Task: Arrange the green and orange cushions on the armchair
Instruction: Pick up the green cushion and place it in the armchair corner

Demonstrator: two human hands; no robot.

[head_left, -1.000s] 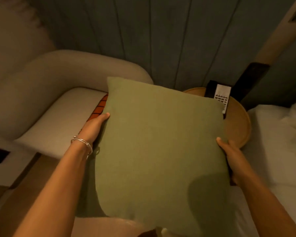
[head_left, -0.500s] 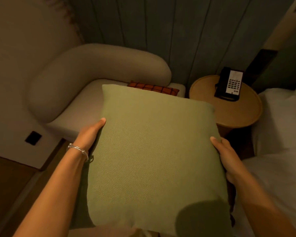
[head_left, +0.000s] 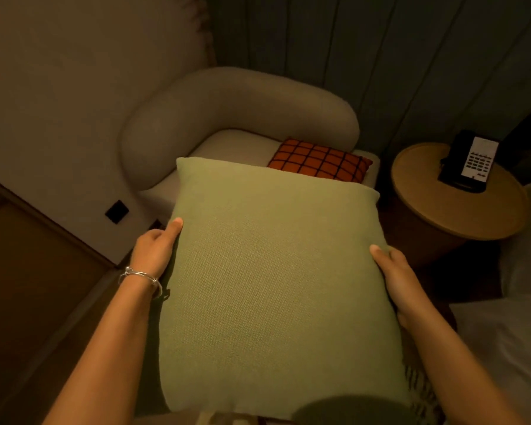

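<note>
So closest to the camera, the green cushion [head_left: 276, 286] is held flat-side-up out in front, one hand per side. Left hand [head_left: 155, 251] clamps the left edge, thumb on the top face and the other fingers tucked out of sight underneath; there's a bracelet [head_left: 140, 276] on that wrist. Right hand [head_left: 394, 277] mirrors it on the right edge, thumb on top, rest hidden below. Both grips are closed on the cushion, no question. Both arms are stretched forward, roughly parallel, so it's carried like a tray, which makes sense for something big and floppy: pinching opposite sides keeps it square and stops it folding.

Further out, the armchair [head_left: 236, 99] sits in the corner with its seat mostly bare. The orange cushion [head_left: 319, 162] with the dark grid already lies flat on the seat, pushed to the right end near the backrest. My guess is the green one goes down next, probably against the backrest on the open left part, and the orange may need propping up after.

Off to the right, a round counter [head_left: 442, 216] holds a phone [head_left: 468, 161], and a bit of bed [head_left: 509, 342] shows at the edge.
</note>
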